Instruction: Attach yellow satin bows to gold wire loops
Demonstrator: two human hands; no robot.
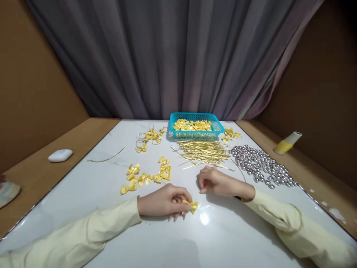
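Observation:
A small yellow ribbon bow [193, 207] is pinched between the thumb and fingers of my left hand [169, 201], just above the white table. Apart from it, to the right, my right hand [216, 181] has its fingers curled in and fingertips low over the tabletop. Whether anything thin sits in those fingers I cannot make out. Several loose yellow bows [145, 179] lie beyond my left hand. Past my right hand spreads a pile of gold twist ties [205, 152]. Silver oval beads [256, 162] cover the table to the right.
A blue basket [195, 135] of yellow bows stands at the back before a grey curtain [173, 56]. Bows with looped ties [150, 136] lie back left, more [231, 134] back right. A single tie [106, 159], a white case [60, 155] and a yellow-white bottle [287, 143] lie outward.

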